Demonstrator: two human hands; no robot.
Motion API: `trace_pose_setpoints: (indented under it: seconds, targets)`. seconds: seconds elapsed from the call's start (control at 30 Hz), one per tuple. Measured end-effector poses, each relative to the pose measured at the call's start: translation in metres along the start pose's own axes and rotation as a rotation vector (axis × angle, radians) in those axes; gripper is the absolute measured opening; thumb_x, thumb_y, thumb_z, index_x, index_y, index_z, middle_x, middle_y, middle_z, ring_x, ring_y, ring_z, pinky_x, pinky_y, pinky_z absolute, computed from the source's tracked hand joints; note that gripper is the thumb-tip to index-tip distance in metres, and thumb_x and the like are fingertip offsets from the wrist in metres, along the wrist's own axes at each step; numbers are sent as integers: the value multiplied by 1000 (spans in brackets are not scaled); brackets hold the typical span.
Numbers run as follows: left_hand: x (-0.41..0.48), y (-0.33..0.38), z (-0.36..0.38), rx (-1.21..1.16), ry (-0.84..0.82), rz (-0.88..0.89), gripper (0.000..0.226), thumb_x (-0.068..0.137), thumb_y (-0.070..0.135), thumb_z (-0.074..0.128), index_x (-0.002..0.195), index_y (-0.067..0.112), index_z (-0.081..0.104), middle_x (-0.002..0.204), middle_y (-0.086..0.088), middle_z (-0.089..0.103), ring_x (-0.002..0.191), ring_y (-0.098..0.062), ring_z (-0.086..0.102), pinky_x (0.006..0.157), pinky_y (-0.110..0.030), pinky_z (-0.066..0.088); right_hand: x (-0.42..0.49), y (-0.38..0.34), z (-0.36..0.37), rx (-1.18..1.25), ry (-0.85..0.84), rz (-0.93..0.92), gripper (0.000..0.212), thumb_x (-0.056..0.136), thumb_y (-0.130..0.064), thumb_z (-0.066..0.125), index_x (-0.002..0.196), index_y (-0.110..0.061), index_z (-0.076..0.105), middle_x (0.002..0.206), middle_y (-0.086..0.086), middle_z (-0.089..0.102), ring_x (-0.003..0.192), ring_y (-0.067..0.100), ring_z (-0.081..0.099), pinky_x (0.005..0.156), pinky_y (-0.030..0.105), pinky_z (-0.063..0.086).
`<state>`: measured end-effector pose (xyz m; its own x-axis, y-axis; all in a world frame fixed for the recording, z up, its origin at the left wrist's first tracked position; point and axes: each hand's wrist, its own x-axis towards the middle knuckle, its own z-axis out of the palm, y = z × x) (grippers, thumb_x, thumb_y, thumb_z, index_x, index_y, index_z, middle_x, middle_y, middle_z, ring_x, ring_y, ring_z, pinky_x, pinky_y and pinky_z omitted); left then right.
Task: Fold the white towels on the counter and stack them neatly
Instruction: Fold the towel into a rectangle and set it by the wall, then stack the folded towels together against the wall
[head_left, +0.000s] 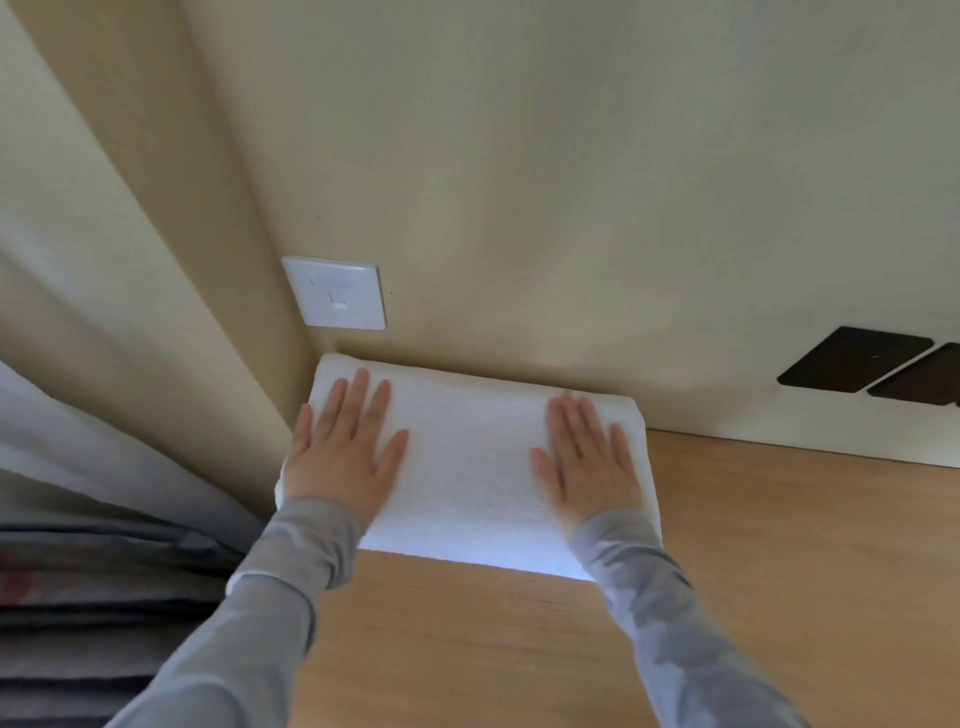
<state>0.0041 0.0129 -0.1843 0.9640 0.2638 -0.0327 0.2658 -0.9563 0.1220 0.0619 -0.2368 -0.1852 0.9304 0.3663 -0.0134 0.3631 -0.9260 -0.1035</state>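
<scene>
A folded white towel (470, 457) lies flat on the wooden counter (779, 571), pushed into the corner against the cream wall. My left hand (345, 452) rests palm down on the towel's left part, fingers spread. My right hand (587, 457) presses flat on its right part, fingers apart and slightly blurred. Neither hand grips the cloth. Grey sleeves cover both forearms. Whether more towels lie under the top layer I cannot tell.
A white wall socket plate (335, 292) sits just above the towel's far left corner. Two dark panels (857, 358) are on the wall at the right. Pale curtains (104, 364) hang at the left, with grey striped fabric (93, 597) below them.
</scene>
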Motion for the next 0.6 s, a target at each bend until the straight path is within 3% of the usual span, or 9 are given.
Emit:
trace_pose_setpoints:
  seconds: [0.13,0.6]
  targets:
    - [2,-9,6,-30,-19,33,62,83,59,-11,138,35,-27,148,15,-30,138,-2,-21,118,-35,-7,-4,22,6,48,2,83,64,96,-48,11,147,-13,-4,156,-2,-10,139,5,-15,114,26,-9]
    - [1,4,-22,52,-162,-16,62,94,53,4,147,27,-18,154,8,-25,144,-12,-16,118,-39,-6,-1,13,-24,44,-137,96,63,99,-42,18,148,-9,-3,158,4,-7,145,16,-6,118,32,-3]
